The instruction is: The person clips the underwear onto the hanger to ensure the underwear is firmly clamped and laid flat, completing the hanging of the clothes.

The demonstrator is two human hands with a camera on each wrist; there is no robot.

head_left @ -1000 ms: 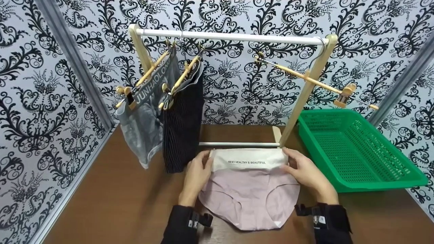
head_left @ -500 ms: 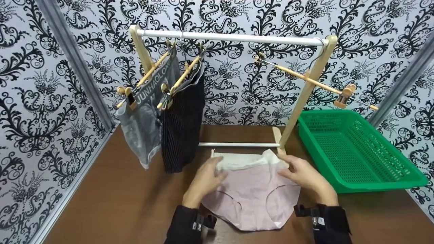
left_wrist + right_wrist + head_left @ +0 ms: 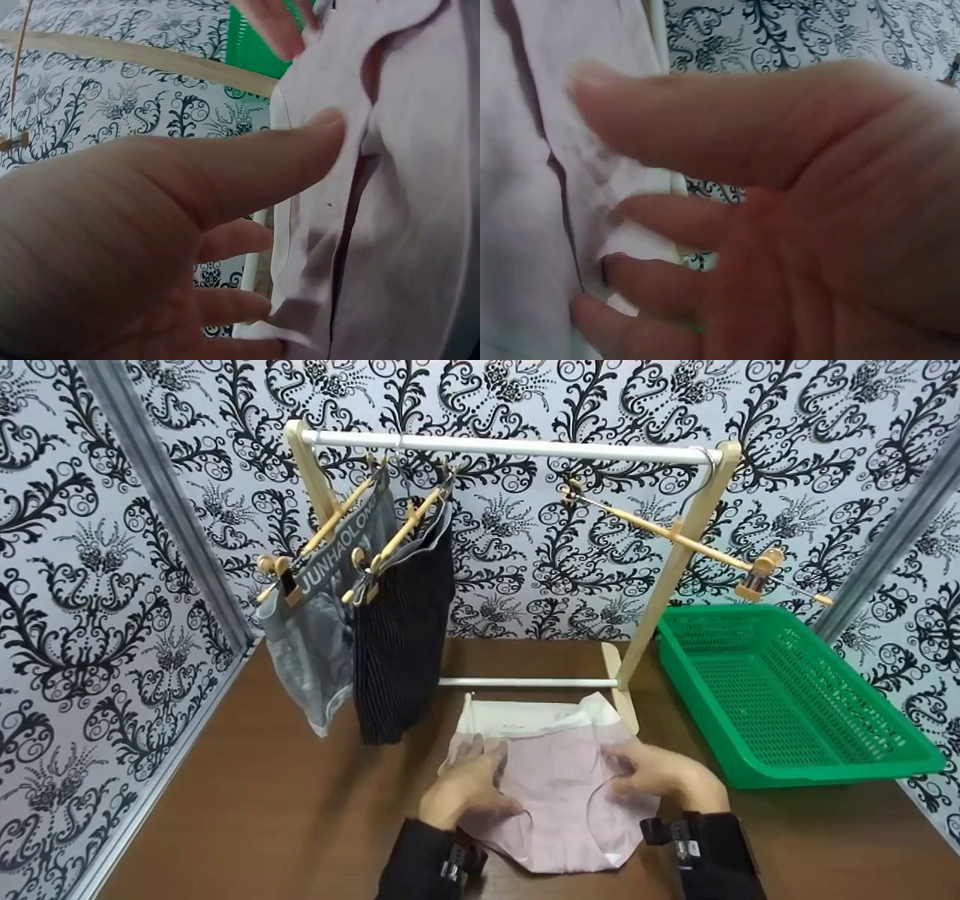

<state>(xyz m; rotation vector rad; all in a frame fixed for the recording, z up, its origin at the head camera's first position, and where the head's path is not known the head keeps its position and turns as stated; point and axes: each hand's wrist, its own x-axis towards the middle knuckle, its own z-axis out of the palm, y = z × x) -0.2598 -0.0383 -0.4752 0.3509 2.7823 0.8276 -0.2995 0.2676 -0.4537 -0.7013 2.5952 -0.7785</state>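
Well, in the head view the briefs lie spread on the bench, away from its back and left edges. They should handle light, limp and easily creased; best pinched at both waistband corners. In the left wrist view the left hand keeps thumb and fingers apart. The right wrist view shows the right hand likewise; contact I can't tell.
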